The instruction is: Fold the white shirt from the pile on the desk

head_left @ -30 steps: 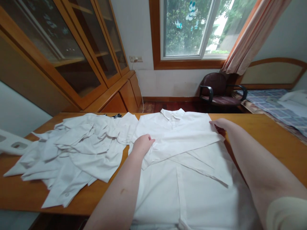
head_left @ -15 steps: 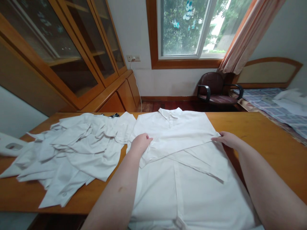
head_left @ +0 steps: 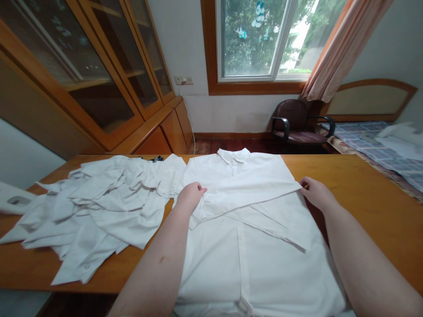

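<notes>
A white shirt [head_left: 238,180] lies spread on the wooden table, its collar pointing away from me toward the window. Its sleeves are folded in across the body, and a long front placket runs down toward me. My left hand [head_left: 192,193] is closed in a pinch on the cloth at the shirt's left side. At the right side, the curled fingers of my right hand [head_left: 312,190] pinch the pointed edge of the folded cloth; the fingertips are partly hidden. The near end of the shirt drops out of view below.
A heap of rumpled white shirts [head_left: 109,202] covers the left of the table [head_left: 360,198], touching the spread shirt. A white object with a slot [head_left: 16,200] stands at the far left. Beyond are a cabinet [head_left: 158,132], an office chair [head_left: 299,125] and a bed [head_left: 383,141].
The shirt's near part has shifted slightly left. My left hand has moved a little left, and my right hand slightly right with its fingers more curled at the cloth's edge.
</notes>
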### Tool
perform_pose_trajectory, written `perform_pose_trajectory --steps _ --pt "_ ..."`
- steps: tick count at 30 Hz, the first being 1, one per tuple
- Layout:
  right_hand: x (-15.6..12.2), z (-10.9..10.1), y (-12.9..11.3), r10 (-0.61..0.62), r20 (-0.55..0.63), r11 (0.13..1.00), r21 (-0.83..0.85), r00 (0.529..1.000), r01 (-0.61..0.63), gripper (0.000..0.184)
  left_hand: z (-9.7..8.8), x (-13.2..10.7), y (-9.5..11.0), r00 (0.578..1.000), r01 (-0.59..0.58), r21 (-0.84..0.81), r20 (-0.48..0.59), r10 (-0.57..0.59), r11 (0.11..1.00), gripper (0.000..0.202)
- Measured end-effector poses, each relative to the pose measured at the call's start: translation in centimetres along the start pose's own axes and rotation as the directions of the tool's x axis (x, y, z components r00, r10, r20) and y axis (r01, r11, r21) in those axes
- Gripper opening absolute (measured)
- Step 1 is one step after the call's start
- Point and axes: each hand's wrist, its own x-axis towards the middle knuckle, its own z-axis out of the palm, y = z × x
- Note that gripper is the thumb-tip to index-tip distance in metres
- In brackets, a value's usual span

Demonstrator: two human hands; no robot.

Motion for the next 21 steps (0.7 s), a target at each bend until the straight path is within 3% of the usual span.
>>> perform_pose_trajectory --steps 6,12,15,18,21 --pt "0.1 -0.3 1.0 -0.235 0.033 0.97 0.077 0.971 0.232 0.017 0.4 0.3 -0.2 1.0 0.018 0.029 -0.001 -0.018 0.999 0.023" --pt "0.2 -0.5 1.1 -0.21 0.136 0.97 0.155 0.968 0.189 0.018 0.1 -0.1 0.2 1.0 0.029 0.06 -0.006 -0.029 0.998 0.023" --pt "0.2 -0.4 0.5 -0.065 0.078 0.994 0.093 0.995 0.058 0.026 -0.5 -1.3 1.1 0.992 -0.094 0.071 -0.076 0.099 0.993 0.023" --pt "0.3 0.1 -0.1 0.067 0.016 0.997 0.04 0.998 -0.068 0.036 -0.9 -3.1 2.6 0.919 -0.391 0.019 -0.044 0.392 0.92 0.03" --pt "0.4 0.4 -0.5 0.097 0.024 0.994 0.05 0.995 -0.099 0.04 -0.8 -4.7 3.9 0.76 -0.619 -0.129 0.151 0.632 0.775 0.041"
